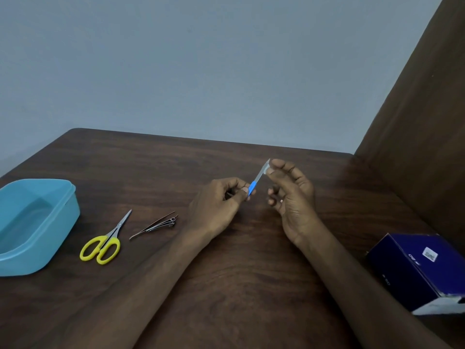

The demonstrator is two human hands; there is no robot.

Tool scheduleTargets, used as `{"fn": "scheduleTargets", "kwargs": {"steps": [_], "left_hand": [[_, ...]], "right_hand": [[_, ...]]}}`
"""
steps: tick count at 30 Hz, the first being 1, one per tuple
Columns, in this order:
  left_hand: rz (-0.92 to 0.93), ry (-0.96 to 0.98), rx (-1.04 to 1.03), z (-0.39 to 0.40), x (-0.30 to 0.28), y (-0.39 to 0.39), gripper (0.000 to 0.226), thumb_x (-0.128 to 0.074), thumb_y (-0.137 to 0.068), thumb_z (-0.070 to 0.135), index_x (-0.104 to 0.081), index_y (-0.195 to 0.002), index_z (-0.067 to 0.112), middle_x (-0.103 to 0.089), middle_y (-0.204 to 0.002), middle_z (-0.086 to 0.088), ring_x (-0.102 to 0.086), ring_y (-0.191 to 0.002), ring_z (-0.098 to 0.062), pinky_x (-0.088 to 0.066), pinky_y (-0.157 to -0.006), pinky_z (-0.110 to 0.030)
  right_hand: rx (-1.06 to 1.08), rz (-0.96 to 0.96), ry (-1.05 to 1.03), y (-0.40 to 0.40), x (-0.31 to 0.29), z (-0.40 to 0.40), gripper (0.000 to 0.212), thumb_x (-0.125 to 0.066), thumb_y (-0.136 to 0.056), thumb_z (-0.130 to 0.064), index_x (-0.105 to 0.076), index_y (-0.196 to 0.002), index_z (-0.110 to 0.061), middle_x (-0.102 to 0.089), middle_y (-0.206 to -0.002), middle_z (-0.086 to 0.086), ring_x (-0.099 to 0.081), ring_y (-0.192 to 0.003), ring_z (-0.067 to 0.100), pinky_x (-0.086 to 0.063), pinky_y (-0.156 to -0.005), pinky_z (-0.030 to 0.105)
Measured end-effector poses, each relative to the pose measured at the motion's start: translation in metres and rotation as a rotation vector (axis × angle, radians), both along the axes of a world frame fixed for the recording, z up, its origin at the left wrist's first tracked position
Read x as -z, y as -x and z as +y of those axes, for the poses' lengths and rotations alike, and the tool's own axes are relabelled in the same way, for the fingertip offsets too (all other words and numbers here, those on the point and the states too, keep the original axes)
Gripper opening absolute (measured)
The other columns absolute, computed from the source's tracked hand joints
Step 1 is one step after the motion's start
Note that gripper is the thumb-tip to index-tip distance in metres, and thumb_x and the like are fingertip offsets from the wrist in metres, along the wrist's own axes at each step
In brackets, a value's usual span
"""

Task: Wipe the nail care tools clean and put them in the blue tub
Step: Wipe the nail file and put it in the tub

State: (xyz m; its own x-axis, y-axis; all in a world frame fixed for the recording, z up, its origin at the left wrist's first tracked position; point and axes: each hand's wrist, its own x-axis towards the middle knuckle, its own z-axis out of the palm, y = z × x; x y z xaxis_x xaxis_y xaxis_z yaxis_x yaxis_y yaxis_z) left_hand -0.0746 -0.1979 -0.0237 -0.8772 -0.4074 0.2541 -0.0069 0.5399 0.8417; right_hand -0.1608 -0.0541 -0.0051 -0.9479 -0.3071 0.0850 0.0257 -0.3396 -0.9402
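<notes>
A nail file [256, 178] with a blue handle and a metal blade is held up above the middle of the wooden table [251, 260]. My left hand [219, 205] pinches its blue handle. My right hand [289, 190] pinches the blade near its tip between thumb and forefinger; whether a wipe is in that pinch is unclear. The blue tub [32, 222] stands at the left edge with nothing visible inside. Yellow-handled scissors [104, 241] and a metal nail clipper set [157, 225] lie on the table between the tub and my left hand.
A dark blue box [417, 268] stands at the right near the table's front. A brown upholstered panel [422, 109] rises along the table's right side. A plain wall stands behind the table's far edge.
</notes>
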Motion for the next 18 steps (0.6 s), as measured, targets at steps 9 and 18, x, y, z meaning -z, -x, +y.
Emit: {"fn": "scheduleTargets", "kwargs": {"steps": [9,18], "left_hand": [[0.070,-0.070,-0.071,0.001,0.001,0.004,0.024,-0.061,-0.092,0.051,-0.077,-0.086,0.035,-0.076,-0.082,0.015,-0.065,-0.069,-0.004,-0.053,-0.069,-0.034],[0.199,-0.074,-0.134,-0.002,0.005,0.005,0.009,-0.080,-0.095,0.032,-0.085,-0.089,0.028,-0.078,-0.075,0.017,-0.069,-0.065,0.002,-0.047,-0.059,-0.012]], "right_hand": [[0.017,0.144,-0.116,-0.001,0.006,-0.003,0.023,-0.076,-0.094,-0.001,-0.070,-0.110,-0.016,-0.078,-0.092,0.000,-0.053,-0.050,0.009,-0.042,-0.045,0.024],[0.007,0.256,-0.260,-0.001,0.015,-0.003,0.033,-0.089,-0.086,-0.017,-0.072,-0.114,-0.017,-0.077,-0.078,-0.001,-0.056,-0.053,0.010,-0.045,-0.048,0.026]]}}
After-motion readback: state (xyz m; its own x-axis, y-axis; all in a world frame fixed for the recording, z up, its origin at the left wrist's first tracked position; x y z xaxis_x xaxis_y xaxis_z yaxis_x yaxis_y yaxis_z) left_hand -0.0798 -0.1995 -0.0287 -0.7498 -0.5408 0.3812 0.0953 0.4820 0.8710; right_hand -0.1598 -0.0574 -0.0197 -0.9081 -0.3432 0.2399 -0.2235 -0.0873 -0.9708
